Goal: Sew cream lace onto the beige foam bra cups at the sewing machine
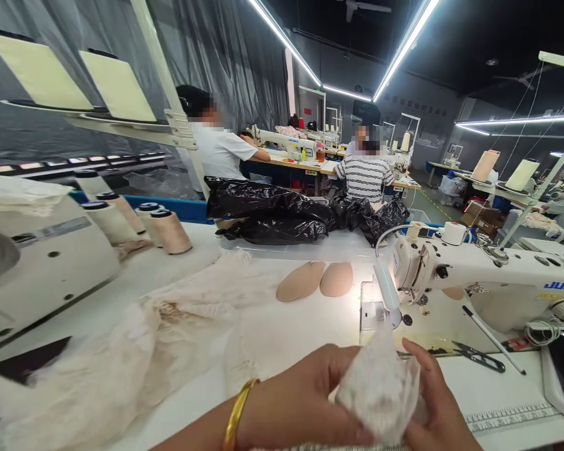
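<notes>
White cloth pinched in both grips: left hand at its 9 o'clock, right hand 3. Tan cups at 11, sewing machine 1, on worktop.

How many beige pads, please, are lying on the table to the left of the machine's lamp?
2: the wider pad, nearer the white fabric, and the smaller pad, nearer the lamp. Others may be hidden under the fabric.

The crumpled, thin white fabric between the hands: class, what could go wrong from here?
The crumpled, thin white fabric might snag if it drifts into the white metal JUKI sewing machine ahead. The black thread snips beyond the right hand could nick a finger. The shiny gold bangle might catch the loose cream cloth nearby.
</notes>
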A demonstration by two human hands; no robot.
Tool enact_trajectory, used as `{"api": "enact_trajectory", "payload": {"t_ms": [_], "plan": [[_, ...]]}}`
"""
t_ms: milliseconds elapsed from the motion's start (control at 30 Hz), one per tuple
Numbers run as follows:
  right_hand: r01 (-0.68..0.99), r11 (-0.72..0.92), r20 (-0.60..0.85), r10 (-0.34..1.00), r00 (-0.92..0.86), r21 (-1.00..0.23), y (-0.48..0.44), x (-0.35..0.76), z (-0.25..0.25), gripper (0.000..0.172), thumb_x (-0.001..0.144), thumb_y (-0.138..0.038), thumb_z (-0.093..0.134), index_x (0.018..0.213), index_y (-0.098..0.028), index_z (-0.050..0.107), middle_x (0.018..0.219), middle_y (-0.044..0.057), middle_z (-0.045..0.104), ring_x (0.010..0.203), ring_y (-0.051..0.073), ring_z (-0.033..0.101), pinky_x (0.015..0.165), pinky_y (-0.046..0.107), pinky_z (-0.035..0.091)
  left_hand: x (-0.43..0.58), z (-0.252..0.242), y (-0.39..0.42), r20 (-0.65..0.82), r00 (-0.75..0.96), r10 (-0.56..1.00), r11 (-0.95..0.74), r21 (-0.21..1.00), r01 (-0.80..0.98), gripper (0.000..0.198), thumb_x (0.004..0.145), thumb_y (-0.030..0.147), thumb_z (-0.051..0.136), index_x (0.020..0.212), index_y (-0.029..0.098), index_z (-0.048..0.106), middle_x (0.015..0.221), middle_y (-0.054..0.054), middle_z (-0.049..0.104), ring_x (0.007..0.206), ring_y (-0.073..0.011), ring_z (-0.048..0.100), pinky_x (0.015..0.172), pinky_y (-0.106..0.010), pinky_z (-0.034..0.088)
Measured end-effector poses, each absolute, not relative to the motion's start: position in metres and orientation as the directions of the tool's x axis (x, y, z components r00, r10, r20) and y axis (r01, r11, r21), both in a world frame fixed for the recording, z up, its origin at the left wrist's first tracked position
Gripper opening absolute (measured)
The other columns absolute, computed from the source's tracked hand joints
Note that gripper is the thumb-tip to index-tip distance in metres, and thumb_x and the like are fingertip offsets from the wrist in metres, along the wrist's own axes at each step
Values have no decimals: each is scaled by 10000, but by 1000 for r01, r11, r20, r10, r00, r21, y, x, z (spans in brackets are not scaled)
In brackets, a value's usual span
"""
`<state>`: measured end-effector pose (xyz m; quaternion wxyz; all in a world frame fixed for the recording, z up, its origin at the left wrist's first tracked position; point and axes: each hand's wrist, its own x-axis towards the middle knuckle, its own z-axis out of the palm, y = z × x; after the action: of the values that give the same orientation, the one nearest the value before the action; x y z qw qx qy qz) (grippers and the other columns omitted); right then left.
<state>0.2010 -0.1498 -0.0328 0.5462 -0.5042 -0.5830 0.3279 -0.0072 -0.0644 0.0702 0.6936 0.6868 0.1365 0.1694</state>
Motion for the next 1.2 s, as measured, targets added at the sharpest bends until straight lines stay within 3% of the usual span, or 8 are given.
{"api": "enact_trajectory", "payload": {"t_ms": [33,100,167,233,467,700,933,1200], "plan": [[395,404,437,899,-8,-825,-140,212,-26,520,883,-295,708,1387,-308,584,1071,70,741,908,241,685,806,357,539,-7,72,-59,127,938,324,-270,962,-37,44,819,266,745,809,225,758,925,-55,748,873,-254,673,895,-372,473],[631,632,594,740,-316,-451,-115,232,-12,283,951,-152,587,1167,-301,692,909,31,743,863,220,637,785,349,491,-1,69,-46,261,950,169,-704,707,-69,160,788,124,695,663,224,682,898,-36,741,901,-239,667,985,-389,414],[711,691,545,648,-531,-129,-89,245,-2,266,996,-89,503,1013,-263,704,885,29,743,893,214,604,803,353,454,9,58,-30,313,944,108,-877,477,-57,200,733,69,687,603,210,632,884,-31,729,915,-232,656,1008,-393,383],[715,699,497,614,-613,19,-69,251,0,288,1006,-61,472,942,-235,693,888,29,742,902,207,587,804,347,442,19,45,-12,300,950,84,-911,409,-49,190,692,65,711,589,205,633,880,-30,718,880,-220,647,970,-379,395],[742,651,435,722,-538,-162,-64,261,-8,313,992,-50,470,1062,-236,711,1064,41,764,988,210,611,796,324,477,25,31,9,240,968,70,-909,416,-37,152,689,94,739,600,179,649,928,-32,700,788,-181,645,898,-387,383],[783,606,455,742,-492,-141,-62,265,-12,347,965,-42,487,1168,-227,698,1063,52,760,974,205,624,760,302,462,25,29,9,248,964,91,-925,379,-10,192,729,114,738,590,172,620,932,-32,733,856,-209,659,887,-404,348],[824,545,466,776,-425,-155,-61,268,-20,269,955,-100,557,1110,-252,715,978,37,743,907,223,633,807,325,490,26,25,14,284,954,98,-922,387,-21,152,776,137,746,668,195,655,978,19,724,865,-183,660,902,-399,320],[855,468,411,841,-352,-225,-63,267,-9,292,927,-129,569,1116,-277,735,1153,36,751,916,226,668,820,322,520,30,21,18,285,951,118,-925,379,1,146,770,112,752,683,200,674,998,24,729,874,-174,669,1006,-391,332]]}}
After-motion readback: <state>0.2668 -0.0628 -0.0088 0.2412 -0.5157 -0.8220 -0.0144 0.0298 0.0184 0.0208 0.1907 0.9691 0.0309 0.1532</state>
